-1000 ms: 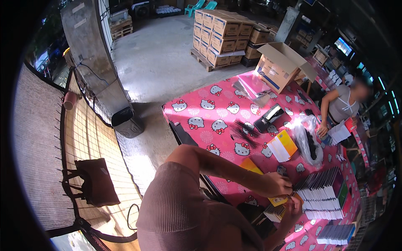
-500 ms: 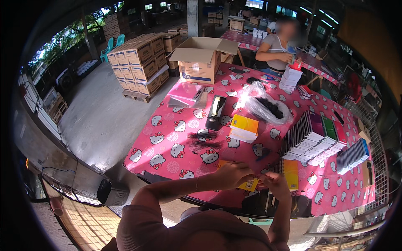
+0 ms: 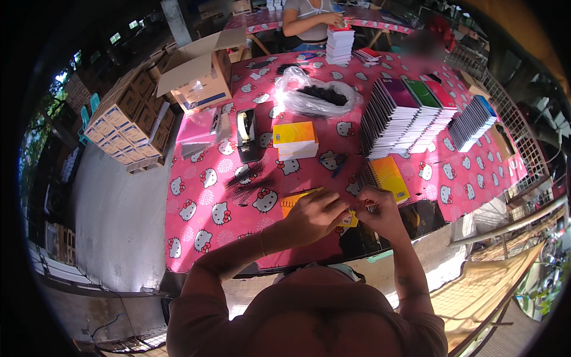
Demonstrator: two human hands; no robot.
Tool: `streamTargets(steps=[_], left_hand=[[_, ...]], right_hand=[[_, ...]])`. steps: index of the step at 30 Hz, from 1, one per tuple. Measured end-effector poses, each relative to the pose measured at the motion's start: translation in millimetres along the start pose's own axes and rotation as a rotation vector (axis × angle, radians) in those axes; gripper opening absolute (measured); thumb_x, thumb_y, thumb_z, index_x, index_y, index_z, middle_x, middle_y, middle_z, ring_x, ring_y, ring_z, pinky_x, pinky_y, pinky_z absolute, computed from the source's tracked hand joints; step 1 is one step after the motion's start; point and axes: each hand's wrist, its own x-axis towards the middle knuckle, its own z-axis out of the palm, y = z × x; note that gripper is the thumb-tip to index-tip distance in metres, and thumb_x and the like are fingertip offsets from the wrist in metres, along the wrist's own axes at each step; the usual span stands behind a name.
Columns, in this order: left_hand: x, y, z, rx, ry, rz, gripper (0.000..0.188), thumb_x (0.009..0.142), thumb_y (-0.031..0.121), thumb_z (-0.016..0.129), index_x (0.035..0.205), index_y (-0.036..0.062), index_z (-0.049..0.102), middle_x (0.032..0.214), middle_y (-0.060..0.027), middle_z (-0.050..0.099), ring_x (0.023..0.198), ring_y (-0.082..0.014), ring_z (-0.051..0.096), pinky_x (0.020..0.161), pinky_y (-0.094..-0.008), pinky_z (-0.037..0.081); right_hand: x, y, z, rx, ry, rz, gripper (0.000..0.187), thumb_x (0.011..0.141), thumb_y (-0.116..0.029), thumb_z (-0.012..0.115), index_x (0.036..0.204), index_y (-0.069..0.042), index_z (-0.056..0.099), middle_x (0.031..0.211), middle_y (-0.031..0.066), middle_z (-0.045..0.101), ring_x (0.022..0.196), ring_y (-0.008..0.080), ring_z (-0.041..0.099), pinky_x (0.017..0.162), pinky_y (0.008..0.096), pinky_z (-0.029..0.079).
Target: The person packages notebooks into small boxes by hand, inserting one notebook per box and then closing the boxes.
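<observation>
A small yellow notebook (image 3: pixel 347 221) lies at the table's near edge, mostly hidden under my hands. My left hand (image 3: pixel 315 215) is closed over its upper edge, fingers bent down onto it. At its right end my right hand (image 3: pixel 379 209) is closed in a pinch; what sits between those fingertips is too small to make out. An orange-yellow cover (image 3: pixel 290 203) with a wire coil along it shows beyond my left hand. Just past my right hand rests a yellow spiral notebook (image 3: pixel 389 177). Loose black binding coils (image 3: pixel 247 184) are scattered to the left.
Farther off stand a yellow notepad stack (image 3: pixel 295 143), a black tape dispenser (image 3: pixel 246 135) and a plastic bag (image 3: pixel 321 98) of black coils. Stacked spiral notebooks (image 3: pixel 404 119) are on the right. An open carton (image 3: pixel 199 83) is at far left. Across the table, a co-worker's hand (image 3: pixel 334 19) touches a pad stack.
My view has tilted down and turned right, so the table sits differently in it. Both hands stay at the yellow notebook, still closed. The co-worker remains at the pad stack.
</observation>
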Motion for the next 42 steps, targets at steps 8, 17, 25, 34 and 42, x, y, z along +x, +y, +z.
streamTargets(steps=[8, 17, 25, 34, 42], left_hand=[[44, 16, 12, -0.165, 0.085, -0.250, 0.031, 0.081, 0.002, 0.070, 0.111, 0.0011, 0.061, 0.094, -0.0148, 0.064, 0.080, -0.0331, 0.067, 0.063, -0.0403, 0.056], [119, 11, 52, -0.450, 0.276, -0.348, 0.019, 0.089, 0.005, 0.070, 0.105, 0.0006, 0.061, 0.090, -0.0089, 0.066, 0.082, -0.0202, 0.067, 0.069, -0.0338, 0.055], [151, -39, 97, -0.411, -0.047, -0.072, 0.027, 0.094, 0.017, 0.067, 0.119, 0.0067, 0.064, 0.116, -0.0120, 0.058, 0.100, -0.0229, 0.062, 0.080, -0.0311, 0.054], [89, -69, 154, 0.036, 0.066, -0.109, 0.028, 0.078, 0.018, 0.078, 0.105, 0.0114, 0.071, 0.101, -0.0065, 0.058, 0.088, -0.0267, 0.056, 0.079, -0.0421, 0.046], [115, -86, 164, -0.073, 0.091, -0.286, 0.031, 0.088, 0.032, 0.069, 0.107, 0.0068, 0.070, 0.104, -0.0102, 0.067, 0.094, -0.0319, 0.063, 0.082, -0.0450, 0.048]], right_hand=[[-40, -27, 24, 0.398, 0.369, 0.101, 0.058, 0.090, -0.017, 0.072, 0.140, -0.004, 0.047, 0.128, 0.0130, 0.054, 0.118, 0.0252, 0.058, 0.094, 0.0398, 0.051], [-57, 38, -54, -0.057, 0.525, 0.039, 0.065, 0.086, -0.018, 0.075, 0.141, 0.000, 0.046, 0.137, 0.0163, 0.051, 0.127, 0.0289, 0.050, 0.106, 0.0385, 0.040], [-37, 60, -104, 1.109, 0.293, 0.324, 0.059, 0.086, -0.004, 0.063, 0.142, 0.005, 0.044, 0.133, 0.0113, 0.056, 0.124, 0.0204, 0.053, 0.105, 0.0318, 0.040], [-24, 115, -99, -0.141, 0.233, 0.315, 0.038, 0.089, -0.022, 0.070, 0.122, -0.002, 0.066, 0.093, 0.0178, 0.065, 0.077, 0.0282, 0.064, 0.073, 0.0388, 0.051], [-53, 102, -42, -0.505, 0.889, -0.179, 0.028, 0.089, -0.009, 0.064, 0.117, -0.003, 0.062, 0.118, 0.0177, 0.056, 0.107, 0.0352, 0.055, 0.090, 0.0448, 0.044]])
